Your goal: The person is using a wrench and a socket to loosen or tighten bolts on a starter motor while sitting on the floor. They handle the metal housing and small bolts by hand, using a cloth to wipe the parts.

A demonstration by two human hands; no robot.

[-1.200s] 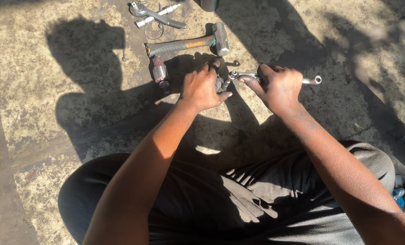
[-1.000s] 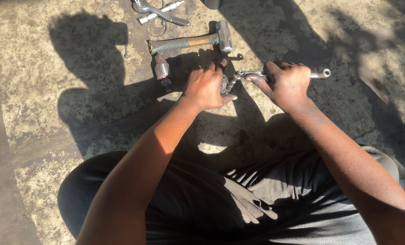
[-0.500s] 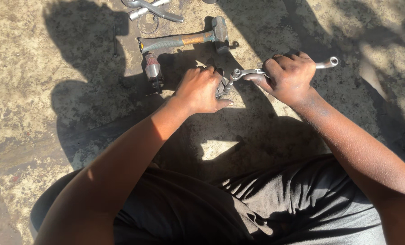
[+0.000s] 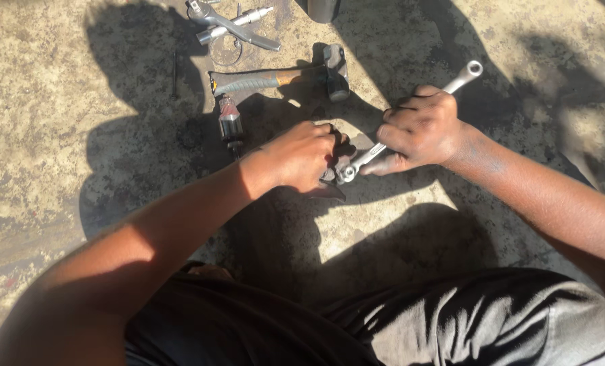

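My right hand (image 4: 421,129) is closed round the shaft of a silver ring spanner (image 4: 464,76). The spanner's free ring end sticks out up and to the right, and its other end sits on a small metal part (image 4: 343,173) on the concrete ground. My left hand (image 4: 302,157) is clamped over that dark part and holds it down, hiding most of it. The two hands are close together, almost touching at the part.
A hammer (image 4: 282,78) with a grey and orange handle lies just beyond my hands. A short red and silver tool (image 4: 230,125) lies left of it. More silver tools (image 4: 238,24) and a wire ring lie at the top. My dark-trousered legs fill the bottom.
My right hand has swung the spanner handle anticlockwise, from pointing right to pointing up and right. My left hand has stayed on the part. The view has shifted slightly.
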